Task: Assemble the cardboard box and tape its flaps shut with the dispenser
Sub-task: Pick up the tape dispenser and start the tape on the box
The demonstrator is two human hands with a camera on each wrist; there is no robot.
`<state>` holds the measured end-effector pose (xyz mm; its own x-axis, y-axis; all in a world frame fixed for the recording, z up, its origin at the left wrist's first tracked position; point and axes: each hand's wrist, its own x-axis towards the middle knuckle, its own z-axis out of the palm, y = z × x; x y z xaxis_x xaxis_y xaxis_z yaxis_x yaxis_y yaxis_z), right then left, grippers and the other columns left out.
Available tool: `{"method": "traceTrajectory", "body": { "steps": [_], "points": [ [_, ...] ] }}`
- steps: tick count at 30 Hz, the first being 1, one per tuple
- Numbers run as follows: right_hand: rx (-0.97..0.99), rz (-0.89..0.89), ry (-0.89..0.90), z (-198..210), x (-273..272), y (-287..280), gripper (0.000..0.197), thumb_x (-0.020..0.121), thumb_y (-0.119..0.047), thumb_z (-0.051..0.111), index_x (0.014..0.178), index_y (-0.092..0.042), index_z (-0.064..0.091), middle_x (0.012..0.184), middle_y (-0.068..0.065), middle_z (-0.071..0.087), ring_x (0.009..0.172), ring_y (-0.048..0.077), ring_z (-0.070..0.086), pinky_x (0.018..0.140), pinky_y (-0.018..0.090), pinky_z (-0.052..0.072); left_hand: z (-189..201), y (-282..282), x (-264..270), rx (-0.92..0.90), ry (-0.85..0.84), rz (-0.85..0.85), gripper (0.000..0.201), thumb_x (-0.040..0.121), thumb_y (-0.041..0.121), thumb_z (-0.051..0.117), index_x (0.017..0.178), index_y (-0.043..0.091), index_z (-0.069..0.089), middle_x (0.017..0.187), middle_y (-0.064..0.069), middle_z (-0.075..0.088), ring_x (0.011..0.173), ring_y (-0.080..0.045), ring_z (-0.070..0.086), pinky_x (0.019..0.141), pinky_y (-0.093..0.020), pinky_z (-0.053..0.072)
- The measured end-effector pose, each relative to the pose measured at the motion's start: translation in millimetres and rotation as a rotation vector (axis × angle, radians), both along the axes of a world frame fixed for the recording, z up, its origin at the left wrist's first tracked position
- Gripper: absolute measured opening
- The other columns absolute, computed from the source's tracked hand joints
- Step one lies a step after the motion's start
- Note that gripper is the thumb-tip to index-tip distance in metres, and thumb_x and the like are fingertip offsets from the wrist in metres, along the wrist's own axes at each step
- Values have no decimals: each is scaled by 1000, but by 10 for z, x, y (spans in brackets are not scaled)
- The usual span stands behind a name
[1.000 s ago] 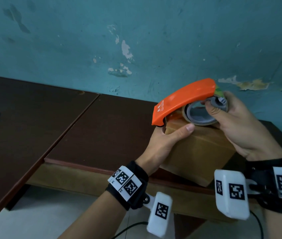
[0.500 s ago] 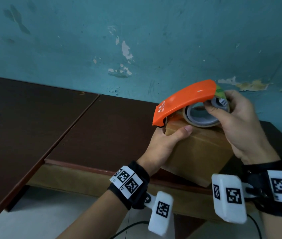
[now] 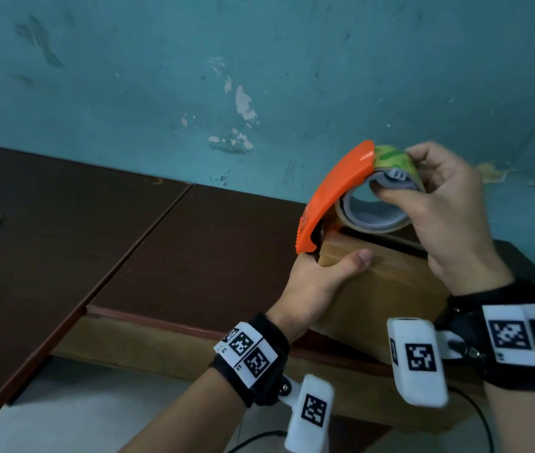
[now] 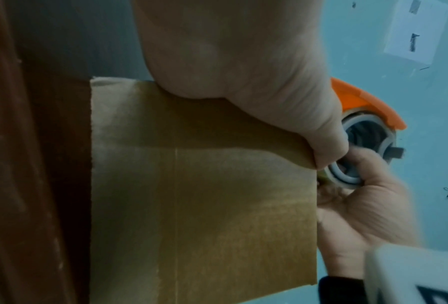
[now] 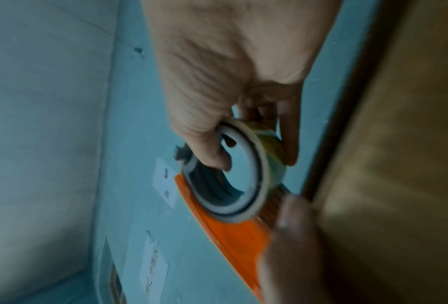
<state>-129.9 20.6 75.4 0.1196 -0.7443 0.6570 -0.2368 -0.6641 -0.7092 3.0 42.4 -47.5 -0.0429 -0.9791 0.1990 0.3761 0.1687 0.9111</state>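
- Progress first: the cardboard box [image 3: 387, 289] looks folded into shape and sits at the near right corner of the dark table [image 3: 194, 250], against the edge. Along the top you can see a dark gap between the flaps, so by my reading the top seam is not yet closed with tape; most of the taping is left.
- Your left hand [image 3: 312, 286] grasps the box's near left corner, thumb laid along the top edge, the other fingers hidden behind.
- Your right hand [image 3: 449, 207] grasps the tape roll [image 3: 377, 210] in the orange dispenser [image 3: 334, 194], thumb hooked inside the grey core, fingers curled over the outside.
- The dispenser rests on the box's top left corner. Its long axis runs from high at the right, by your hand, down to the left, and the toothed cutting end points down at the corner beside your left thumb.
- Next, I judge, you draw it along the seam.
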Motion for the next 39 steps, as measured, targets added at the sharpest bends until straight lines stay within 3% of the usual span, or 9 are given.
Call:
{"method": "traceTrajectory", "body": {
  "steps": [4, 6, 10, 15, 20, 28, 33, 36, 39],
  "points": [
    [-7, -9, -132, -133, -39, 27, 29, 74, 1, 78, 87, -21, 65, 84, 0, 70, 78, 12, 65, 72, 26, 52, 31, -10, -16, -101, 14, 33, 66, 87, 21, 80, 147, 19, 53, 140, -1, 68, 132, -14, 63, 114, -33, 48],
    [-20, -9, -143, -138, -35, 29, 30, 72, -2, 79, 88, -23, 66, 83, -4, 71, 78, 11, 66, 71, 24, 53, 27, -13, -15, -113, 0, 41, 76, 82, 31, 81, 151, 17, 50, 145, -8, 65, 136, -20, 60, 119, -43, 44],
    [-30, -8, -157, -131, -38, 19, 31, 70, -4, 80, 88, -26, 67, 84, -6, 72, 79, 11, 67, 73, 26, 53, 22, -34, -12, -100, -26, 57, 79, 80, 36, 80, 150, 17, 50, 146, -11, 64, 137, -23, 60, 120, -47, 43],
    [-25, 5, -169, -144, -42, 20, 32, 74, 2, 80, 92, -20, 67, 87, -3, 72, 81, 11, 68, 74, 24, 54, 49, -22, 4, -77, -33, 6, 70, 76, 35, 81, 138, 11, 59, 127, -9, 73, 120, -21, 70, 103, -32, 57],
    [-13, -2, -172, -154, -49, 22, 31, 74, 1, 81, 99, -12, 67, 91, 2, 72, 84, 15, 69, 75, 26, 55, 78, -21, 23, -104, -21, 19, 85, 76, 34, 81, 150, 10, 47, 140, -13, 66, 131, -24, 64, 115, -41, 49],
    [-93, -55, -193, -125, -42, 54, 34, 69, -1, 85, 94, -20, 70, 90, 5, 74, 81, 15, 70, 72, 28, 55, 36, -72, -25, -138, 9, 89, 85, 77, 31, 82, 152, 9, 46, 146, -19, 60, 138, -33, 57, 120, -57, 41],
    [-105, -74, -217, -129, -47, 83, 33, 69, -4, 85, 96, -17, 71, 90, 4, 74, 81, 16, 70, 72, 30, 56, 45, -37, -13, -150, 5, 57, 75, 79, 29, 80, 147, 16, 52, 142, -10, 65, 133, -21, 62, 115, -43, 49],
    [-109, -78, -247, -120, -51, 113, 34, 69, -6, 86, 94, -22, 70, 88, -7, 74, 81, 12, 70, 71, 27, 54, 41, -49, -11, -169, 3, 54, 81, 81, 27, 79, 153, 12, 45, 149, -13, 59, 140, -24, 57, 120, -47, 42],
    [-119, -76, -267, -122, -66, 144, 34, 69, -7, 86, 94, -24, 70, 88, -6, 74, 82, 12, 70, 72, 27, 54, 48, -51, -3, -175, -10, 62, 78, 85, 17, 78, 155, 12, 42, 151, -10, 57, 141, -19, 55, 119, -37, 43]
  ]
}}
